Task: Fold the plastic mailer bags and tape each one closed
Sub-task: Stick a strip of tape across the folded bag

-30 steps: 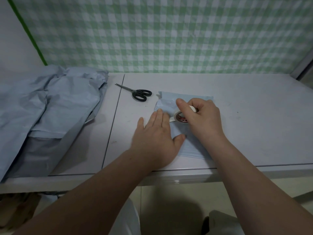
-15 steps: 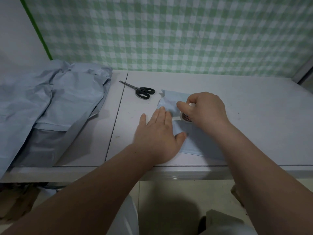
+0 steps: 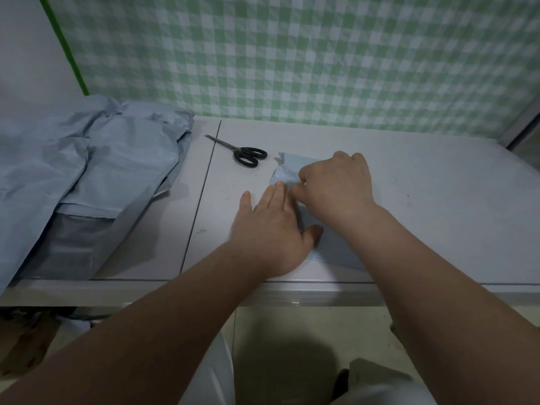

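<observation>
folded mailer bag (image 3: 287, 169) lies flat on table (image 3: 438, 200), near front edge. left hand (image 3: 271, 229) presses on it, fingers straight. right hand (image 3: 336, 185) touches the left, fingers curled over the bag's far end; what it grips, cannot tell. scissors (image 3: 245, 154) just far-left of bag. pile of bags (image 3: 87, 171) at left.

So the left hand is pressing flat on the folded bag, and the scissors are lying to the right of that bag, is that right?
Not quite. The head view shows the scissors lying to the left of the folded bag, a little farther back on the table. The left hand does press flat on the bag.
</observation>
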Tool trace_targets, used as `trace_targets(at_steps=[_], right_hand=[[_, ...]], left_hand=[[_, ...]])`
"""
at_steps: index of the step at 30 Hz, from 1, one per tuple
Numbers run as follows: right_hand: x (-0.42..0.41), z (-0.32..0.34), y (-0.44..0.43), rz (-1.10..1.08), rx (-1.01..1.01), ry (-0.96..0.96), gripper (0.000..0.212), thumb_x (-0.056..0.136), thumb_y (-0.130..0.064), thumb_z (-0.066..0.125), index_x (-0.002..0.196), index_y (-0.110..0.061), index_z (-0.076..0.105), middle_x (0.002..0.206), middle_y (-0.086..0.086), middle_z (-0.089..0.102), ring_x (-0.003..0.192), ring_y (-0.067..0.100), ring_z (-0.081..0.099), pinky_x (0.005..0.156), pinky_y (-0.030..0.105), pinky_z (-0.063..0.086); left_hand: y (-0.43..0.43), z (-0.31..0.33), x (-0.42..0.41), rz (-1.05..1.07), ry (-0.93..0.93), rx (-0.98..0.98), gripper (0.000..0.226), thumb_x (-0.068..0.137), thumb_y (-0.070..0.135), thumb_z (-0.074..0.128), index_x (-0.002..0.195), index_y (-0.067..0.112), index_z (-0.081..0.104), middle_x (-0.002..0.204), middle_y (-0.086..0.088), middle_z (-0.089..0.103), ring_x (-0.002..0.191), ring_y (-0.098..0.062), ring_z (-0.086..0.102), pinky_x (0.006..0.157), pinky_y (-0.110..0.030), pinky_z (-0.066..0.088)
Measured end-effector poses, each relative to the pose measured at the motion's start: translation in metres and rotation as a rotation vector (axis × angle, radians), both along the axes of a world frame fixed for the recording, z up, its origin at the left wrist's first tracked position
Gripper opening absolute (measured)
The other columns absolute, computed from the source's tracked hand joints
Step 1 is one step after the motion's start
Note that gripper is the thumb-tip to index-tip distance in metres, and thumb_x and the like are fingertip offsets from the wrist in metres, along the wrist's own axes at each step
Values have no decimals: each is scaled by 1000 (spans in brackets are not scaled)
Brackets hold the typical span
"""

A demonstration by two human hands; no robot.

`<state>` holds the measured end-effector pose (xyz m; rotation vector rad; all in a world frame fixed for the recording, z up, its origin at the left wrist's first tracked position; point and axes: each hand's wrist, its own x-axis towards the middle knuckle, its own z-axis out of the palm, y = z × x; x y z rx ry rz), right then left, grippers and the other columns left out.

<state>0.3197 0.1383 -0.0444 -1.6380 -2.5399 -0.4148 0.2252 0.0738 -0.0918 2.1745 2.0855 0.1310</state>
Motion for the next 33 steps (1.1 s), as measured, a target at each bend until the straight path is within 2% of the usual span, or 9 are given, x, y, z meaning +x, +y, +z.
trace_targets(at_steps=[5, 7, 9, 12, 14, 19, 22, 25, 33], right_hand=[[-1, -2, -9, 57, 87, -114, 30, 100, -36, 28, 84, -21, 48, 90, 4, 59, 97, 24, 44, 83, 35, 27], [5, -6, -10, 52, 92, -48, 35, 99, -44, 30, 99, -18, 54, 97, 6, 62, 97, 26, 46, 80, 36, 27], [19, -6, -10, 27, -13, 203, 38, 94, -54, 35, 104, -20, 52, 93, 3, 60, 86, 21, 46, 73, 33, 30], [42, -7, -13, 63, -376, 719, 35, 89, -54, 49, 105, -23, 50, 85, -12, 57, 76, 2, 51, 63, 18, 37], [51, -13, -17, 89, -393, 818, 30, 86, -47, 59, 105, -25, 51, 88, -15, 58, 78, -2, 53, 63, 8, 37], [60, -37, -18, 41, -241, 897, 17, 88, -19, 61, 105, -23, 60, 87, -4, 65, 78, 13, 60, 64, 11, 39], [61, -43, -17, 29, -210, 944, 17, 89, -14, 59, 102, -23, 63, 84, -6, 66, 79, 16, 64, 71, 20, 45], [61, -44, -18, 30, -195, 955, 18, 89, -11, 58, 103, -21, 65, 83, -4, 66, 80, 19, 64, 78, 30, 49], [60, -46, -19, 83, -125, 926, 21, 89, -10, 58, 106, -20, 66, 86, -6, 66, 82, 14, 63, 75, 21, 44]], left_hand=[[1, -2, -2, -21, -28, 48, 77, 91, 62, 15, 151, 16, 1, 159, -5, 4, 146, -16, 1, 115, -52, -1], [1, -2, -3, -30, -16, 51, 76, 91, 63, 14, 151, 18, 2, 159, -6, 5, 146, -17, 1, 115, -53, -1], [0, -1, -2, -18, 6, 27, 75, 92, 62, 14, 151, 19, -1, 159, -6, 1, 146, -17, -3, 115, -52, -2], [0, -1, -2, -16, 28, 20, 71, 93, 61, 13, 151, 23, -2, 159, -7, -2, 146, -18, -5, 116, -52, -3], [0, -1, -2, -18, 51, 18, 69, 93, 61, 11, 151, 25, -2, 159, -7, -4, 146, -19, -5, 115, -53, -2], [0, 2, -1, -13, 66, -32, 64, 93, 60, 10, 150, 33, -1, 159, -6, -8, 146, -19, -8, 114, -54, -5], [0, 2, -2, -15, 46, -48, 65, 93, 61, 11, 150, 33, -1, 159, -5, -10, 146, -17, -10, 114, -54, -7], [-1, 2, -4, 9, 15, -24, 70, 94, 59, 14, 151, 21, -2, 159, -1, -9, 146, -13, -9, 115, -53, -5], [-8, 6, -10, 67, 82, 65, 67, 96, 49, 19, 149, 9, 9, 159, -5, 0, 146, -17, -3, 115, -54, 0]])
